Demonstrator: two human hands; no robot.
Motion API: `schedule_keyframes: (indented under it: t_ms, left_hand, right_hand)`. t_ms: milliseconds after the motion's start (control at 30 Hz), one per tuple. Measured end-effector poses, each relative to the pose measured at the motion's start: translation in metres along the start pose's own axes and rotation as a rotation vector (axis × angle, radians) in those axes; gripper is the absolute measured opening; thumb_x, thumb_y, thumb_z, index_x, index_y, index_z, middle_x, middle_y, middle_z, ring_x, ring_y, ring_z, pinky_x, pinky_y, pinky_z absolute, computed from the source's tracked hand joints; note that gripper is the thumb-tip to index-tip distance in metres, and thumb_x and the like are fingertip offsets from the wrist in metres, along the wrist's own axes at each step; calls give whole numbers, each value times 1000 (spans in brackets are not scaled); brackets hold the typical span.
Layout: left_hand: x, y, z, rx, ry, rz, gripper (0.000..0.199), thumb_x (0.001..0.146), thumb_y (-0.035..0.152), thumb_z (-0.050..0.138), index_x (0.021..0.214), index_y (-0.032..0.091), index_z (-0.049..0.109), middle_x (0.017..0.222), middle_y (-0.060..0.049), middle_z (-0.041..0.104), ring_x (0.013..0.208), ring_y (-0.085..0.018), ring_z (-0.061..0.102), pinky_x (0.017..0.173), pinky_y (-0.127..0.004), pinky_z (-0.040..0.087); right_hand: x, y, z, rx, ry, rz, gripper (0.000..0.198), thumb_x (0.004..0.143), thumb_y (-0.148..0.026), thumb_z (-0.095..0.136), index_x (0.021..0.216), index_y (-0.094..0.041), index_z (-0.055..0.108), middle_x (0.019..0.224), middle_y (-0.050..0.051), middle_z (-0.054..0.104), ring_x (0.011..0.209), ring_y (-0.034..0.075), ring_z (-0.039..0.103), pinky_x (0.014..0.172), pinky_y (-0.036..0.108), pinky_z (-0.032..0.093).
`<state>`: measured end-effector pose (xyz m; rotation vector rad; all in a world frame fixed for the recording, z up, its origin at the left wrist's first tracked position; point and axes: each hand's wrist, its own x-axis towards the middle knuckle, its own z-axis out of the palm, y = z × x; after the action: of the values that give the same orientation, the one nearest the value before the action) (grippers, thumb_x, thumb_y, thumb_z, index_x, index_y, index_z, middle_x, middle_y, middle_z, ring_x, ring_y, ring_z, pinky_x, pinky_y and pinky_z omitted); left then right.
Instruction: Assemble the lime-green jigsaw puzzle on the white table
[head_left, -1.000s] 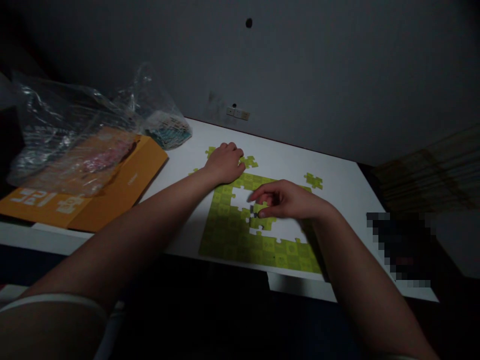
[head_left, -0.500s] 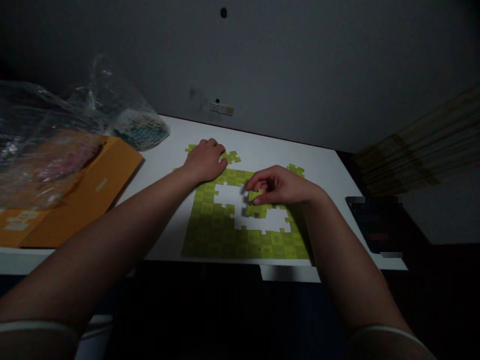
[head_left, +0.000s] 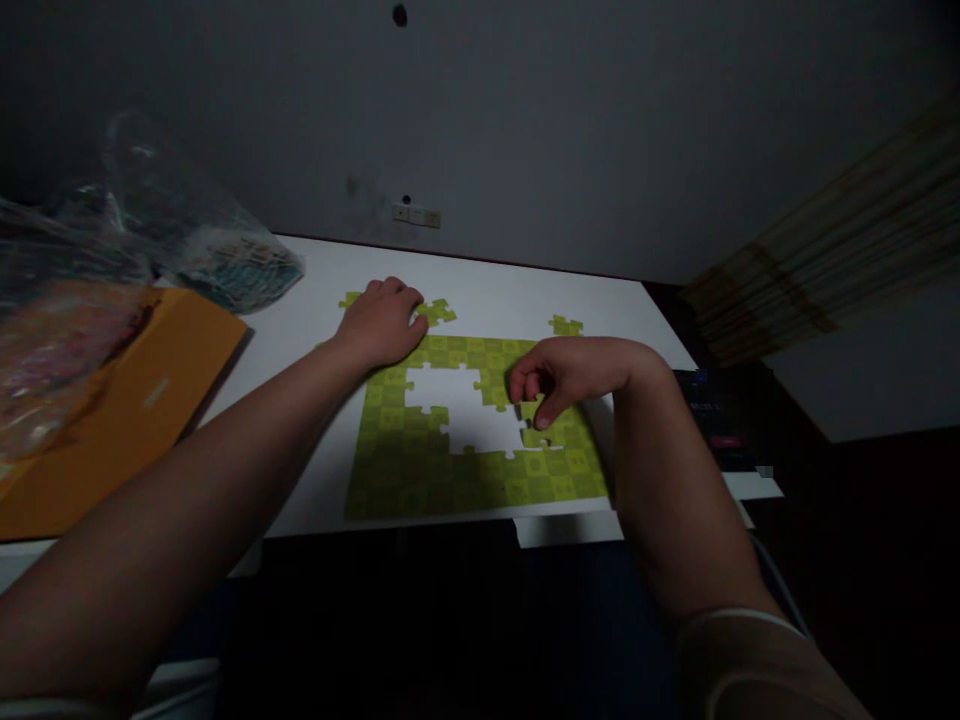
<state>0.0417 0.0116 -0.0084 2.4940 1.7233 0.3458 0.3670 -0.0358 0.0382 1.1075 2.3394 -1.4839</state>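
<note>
A yellow-green checkered jigsaw puzzle [head_left: 420,480] lies on the white table, with an irregular white gap in its middle. Between the thumb and fingers of my right hand [head_left: 570,375] is a green puzzle piece [head_left: 535,432], at the right end of that gap; whether it sits flush I cannot tell. My left hand [head_left: 382,320] lies palm down at the puzzle's far left corner, fingers stretched out. Loose puzzle pieces [head_left: 439,312] show beside and partly under it. Another loose piece [head_left: 565,326] is beyond the puzzle's far right edge.
On the left are an orange cardboard folder [head_left: 150,400] and clear plastic bags [head_left: 180,200], one holding a bundle of bluish pieces [head_left: 247,268]. A dark flat device [head_left: 712,415] lies at the table's right edge. Behind the table [head_left: 495,285] rises a wall with a socket [head_left: 416,215].
My right hand has moved with the puzzle piece from the middle of the gap to its right end. My left hand stays by the loose pieces. The view has shifted slightly right.
</note>
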Motion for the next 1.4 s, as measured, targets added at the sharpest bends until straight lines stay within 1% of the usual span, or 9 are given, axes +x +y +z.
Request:
schedule_keyframes:
  t_ms: [200,333,433,500,567,767,1033,1300,1400]
  left_hand:
    - [1,-2,0,-2,-4,10,48,107,43,51,143,20,74,149,-19,66,139,-41,57,124,-58,47]
    - [1,-2,1,-27,3,6,48,107,44,51,143,22,74,148,-17,66,139,-41,57,125,-58,46]
    - [1,-1,1,-9,4,2,47,107,44,50,143,23,74,148,-17,66,139,-40,57,125,-56,46]
    - [0,0,0,12,-5,-1,47,108,44,50,143,23,74,147,-17,66,140,-39,57,125,-55,47]
    - [-1,1,-1,25,-10,2,46,108,42,51,142,22,74,147,-18,66,140,-39,58,125,-55,47]
    - [-1,0,1,16,0,-1,45,109,43,51,143,23,74,148,-17,67,140,-39,58,124,-54,47]
    - [-2,1,-1,17,-2,3,47,109,43,51,143,21,73,150,-18,67,140,-39,58,124,-54,47]
    - [-2,-1,1,17,-5,11,48,109,43,52,144,19,73,150,-19,67,141,-39,58,125,-52,46]
    - [-1,-1,1,16,-3,8,47,109,44,52,145,21,73,150,-17,67,142,-38,58,126,-51,45]
  right_hand:
    - [2,-4,4,-102,54,63,47,64,-37,109,96,-21,78,82,-3,72,71,16,62,63,29,45]
    - [0,-11,5,-35,110,-31,53,71,-43,106,113,-22,82,83,-3,73,71,16,63,64,30,45]
    - [3,-15,5,94,338,-121,50,86,-51,95,125,-24,81,87,-1,74,72,16,65,64,30,48]
    - [9,-17,6,224,493,-126,43,90,-51,91,121,-24,78,91,1,74,72,17,69,64,31,53]
    - [15,-19,10,360,547,-113,40,88,-47,93,113,-24,72,98,3,74,75,19,74,65,33,60]
    - [22,-21,18,486,497,-90,51,81,-32,95,125,-28,71,109,4,73,75,20,79,68,36,69]
    - [21,-13,14,417,404,-73,42,82,-36,95,120,-26,79,89,0,75,70,19,76,68,34,66]
    - [19,-10,9,231,288,-74,45,83,-44,95,120,-21,83,70,-7,64,61,12,55,58,26,41]
    - [19,-11,8,192,225,-76,46,86,-45,94,123,-20,82,68,-7,63,59,11,50,57,26,38]
